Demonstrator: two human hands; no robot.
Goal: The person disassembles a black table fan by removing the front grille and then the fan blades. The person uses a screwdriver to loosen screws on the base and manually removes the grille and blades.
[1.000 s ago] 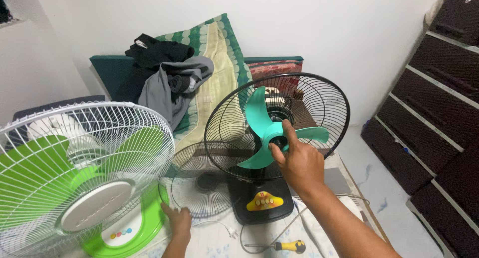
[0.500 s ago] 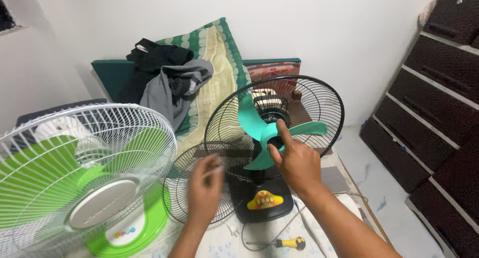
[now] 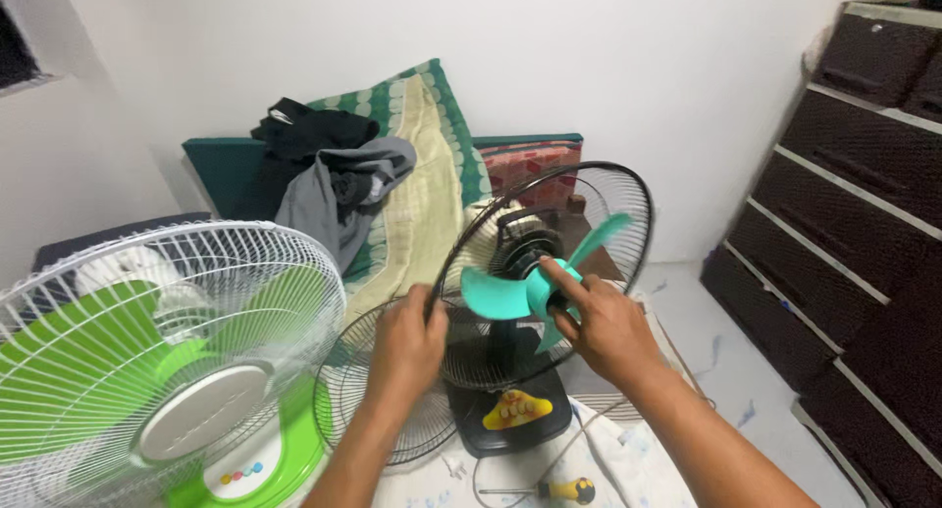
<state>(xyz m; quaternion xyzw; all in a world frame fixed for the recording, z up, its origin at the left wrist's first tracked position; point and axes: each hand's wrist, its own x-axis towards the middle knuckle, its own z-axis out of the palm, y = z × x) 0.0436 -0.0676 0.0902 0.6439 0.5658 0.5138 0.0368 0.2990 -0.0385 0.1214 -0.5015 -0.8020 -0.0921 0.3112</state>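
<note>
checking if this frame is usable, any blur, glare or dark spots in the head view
Head view: even, soft indoor light, no glare on the white wall. The teal fan blade looks slightly smeared by motion; the left hand on the black rear grille and the right hand are fairly sharp. The green fan bulges at the frame edge. The dark drawers keep little detail.

Black table fan [image 3: 510,410] upright w/ teal blade [image 3: 535,292] exposed, rear wire guard [image 3: 628,204] on, front open.
</note>
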